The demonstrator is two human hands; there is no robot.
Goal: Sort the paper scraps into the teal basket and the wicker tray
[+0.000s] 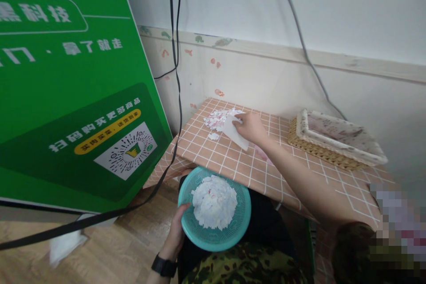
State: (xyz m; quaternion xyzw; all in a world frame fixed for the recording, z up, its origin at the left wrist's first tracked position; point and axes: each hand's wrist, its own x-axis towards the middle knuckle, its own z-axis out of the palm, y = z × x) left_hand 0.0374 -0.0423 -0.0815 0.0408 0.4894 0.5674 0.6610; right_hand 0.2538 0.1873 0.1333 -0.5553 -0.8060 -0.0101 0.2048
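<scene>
My left hand (179, 219) grips the left rim of a teal plastic colander (244, 226) held at the table's front edge, above my lap. Inside it rises a mound of small white paper scraps (214, 202), with a trace of pink. My right hand (246, 126) reaches across the table, its fingers closed on a flat white card (235, 133). The card's far edge meets a loose heap of paper scraps (218, 118), some with pink marks. Most of my left fingers are hidden under the colander.
A wicker basket (333, 153) with a floral cloth lining stands at the right on the checked tablecloth (206, 151). A large green panel (83, 97) fills the left. Black cables (179, 84) hang before it, and a white bag (66, 246) lies on the floor.
</scene>
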